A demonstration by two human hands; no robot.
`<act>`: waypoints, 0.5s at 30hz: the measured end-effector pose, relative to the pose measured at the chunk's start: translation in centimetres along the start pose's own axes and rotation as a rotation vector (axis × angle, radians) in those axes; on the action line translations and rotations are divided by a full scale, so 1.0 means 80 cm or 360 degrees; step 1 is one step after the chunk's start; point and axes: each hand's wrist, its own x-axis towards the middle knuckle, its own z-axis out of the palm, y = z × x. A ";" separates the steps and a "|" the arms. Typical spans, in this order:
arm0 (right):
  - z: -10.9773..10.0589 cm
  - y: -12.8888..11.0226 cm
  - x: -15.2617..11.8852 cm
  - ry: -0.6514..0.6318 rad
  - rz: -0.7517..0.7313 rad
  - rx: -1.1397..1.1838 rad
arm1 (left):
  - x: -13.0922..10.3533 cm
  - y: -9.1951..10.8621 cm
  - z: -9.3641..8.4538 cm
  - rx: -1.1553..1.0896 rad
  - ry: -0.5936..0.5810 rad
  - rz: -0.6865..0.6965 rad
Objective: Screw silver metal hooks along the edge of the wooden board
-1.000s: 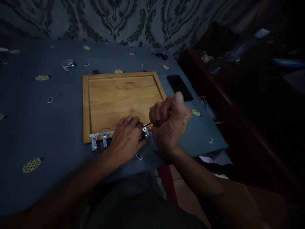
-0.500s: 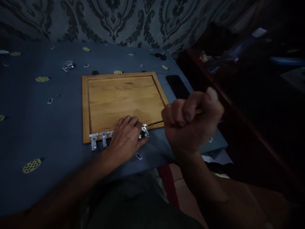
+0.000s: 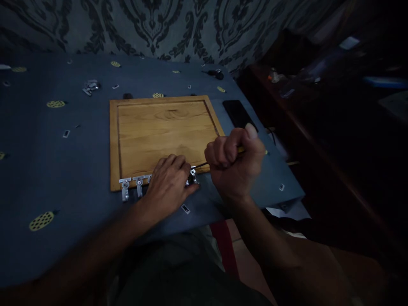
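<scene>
A framed wooden panel (image 3: pixel 165 127) lies flat, with several metal hinges (image 3: pixel 139 182) along its near edge. My left hand (image 3: pixel 168 182) rests over that edge, fingers bent down and thumb below, holding a metal hinge (image 3: pixel 193 174) at its right side. Part of the hinge row is hidden under the hand. My right hand (image 3: pixel 234 159) is closed in a fist around a screwdriver (image 3: pixel 201 165); a bit of yellow handle shows in the fist. The thin dark shaft points left, its tip at the hinge by my left hand.
Loose metal hinges (image 3: pixel 92 86) lie at the back left of the blue tablecloth (image 3: pixel 83 170). A black phone (image 3: pixel 237 112) is right of the panel. Another dark screwdriver (image 3: pixel 213 74) lies at the back. A dark reddish wooden surface (image 3: pixel 287 106) stands to the right.
My right hand has moved left with the screwdriver, bringing its tip to the hinge. My left hand has stayed in place on the panel's near edge.
</scene>
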 end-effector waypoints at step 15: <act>-0.003 0.006 0.013 -0.0420 0.0083 0.0064 | 0.000 -0.002 0.004 -0.0006 0.0042 0.0039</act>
